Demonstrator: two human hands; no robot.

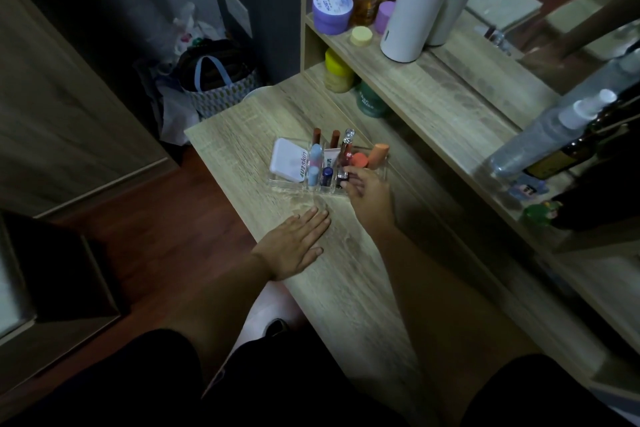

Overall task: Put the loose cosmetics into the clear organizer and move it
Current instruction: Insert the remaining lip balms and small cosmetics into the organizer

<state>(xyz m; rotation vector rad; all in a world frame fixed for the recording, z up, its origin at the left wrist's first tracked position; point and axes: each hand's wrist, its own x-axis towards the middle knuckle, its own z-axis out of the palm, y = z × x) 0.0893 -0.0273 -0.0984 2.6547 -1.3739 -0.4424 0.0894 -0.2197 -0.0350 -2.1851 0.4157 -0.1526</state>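
The clear organizer [287,183] sits on the wooden desk [346,270]. It holds a white compact [287,159], light blue sticks [314,163], a dark blue tube [326,175], brown lipsticks [317,135], a white tube [330,157] and orange sponges [369,158]. My right hand [369,196] is at the organizer's near right corner, fingertips pinching a small dark item [343,176] over a slot. My left hand [294,243] lies flat, palm down, on the desk just in front of the organizer, holding nothing.
A raised shelf [433,94] behind carries a white cylinder [414,10], purple jars [331,10] and bottles. A yellow jar [338,71] and a green jar [369,99] stand under it. A mirror [554,10] and spray bottles [554,132] are at right. A bag [221,83] lies on the floor at left.
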